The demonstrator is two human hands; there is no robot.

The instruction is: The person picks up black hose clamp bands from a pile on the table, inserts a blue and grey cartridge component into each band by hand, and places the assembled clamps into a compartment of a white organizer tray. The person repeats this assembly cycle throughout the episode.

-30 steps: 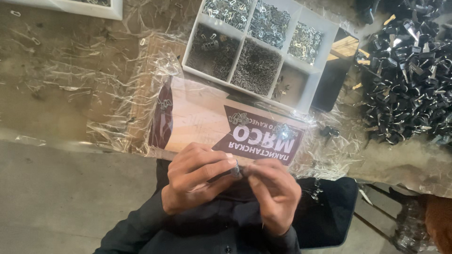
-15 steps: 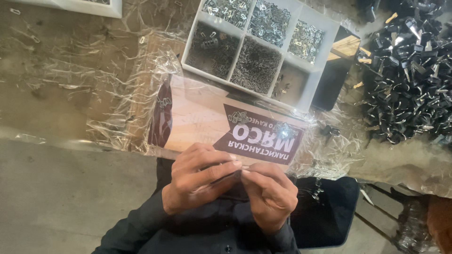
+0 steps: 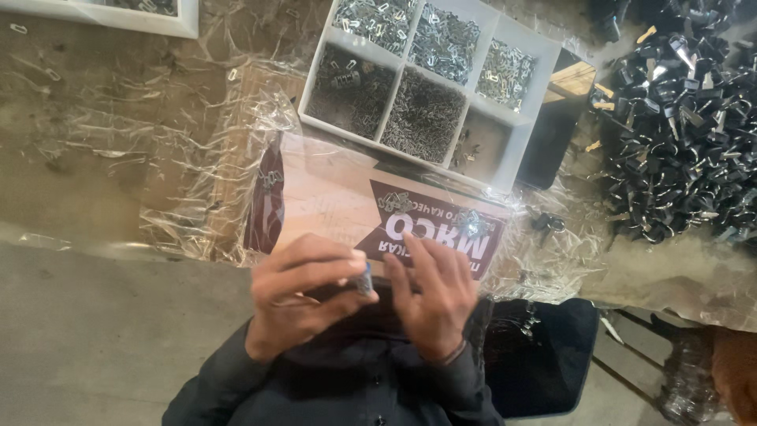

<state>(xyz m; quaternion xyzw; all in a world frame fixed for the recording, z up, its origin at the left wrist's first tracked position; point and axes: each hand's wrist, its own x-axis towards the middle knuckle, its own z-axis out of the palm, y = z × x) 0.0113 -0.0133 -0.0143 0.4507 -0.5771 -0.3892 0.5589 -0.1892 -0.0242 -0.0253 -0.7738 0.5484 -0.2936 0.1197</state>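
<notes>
My left hand (image 3: 303, 296) pinches a small grey metal part (image 3: 364, 278) between thumb and fingertips, close to my chest. My right hand (image 3: 430, 292) is just beside it, fingers spread and slightly curled, its fingertips over the near edge of a flat cardboard sheet (image 3: 331, 193) with a dark red printed panel. The right hand holds nothing that I can see. Two small shiny metal pieces (image 3: 471, 223) lie on the cardboard ahead of the hands.
A white divided tray (image 3: 520, 126) with several compartments of small metal parts stands beyond the cardboard. A heap of black clips (image 3: 678, 126) fills the right side. Crinkled clear plastic film (image 3: 181, 150) covers the brown table. Another white tray's corner (image 3: 185, 28) shows top left.
The right hand has let go of the small part and opened its fingers; the left hand still holds the part. Both hands stayed in about the same place.
</notes>
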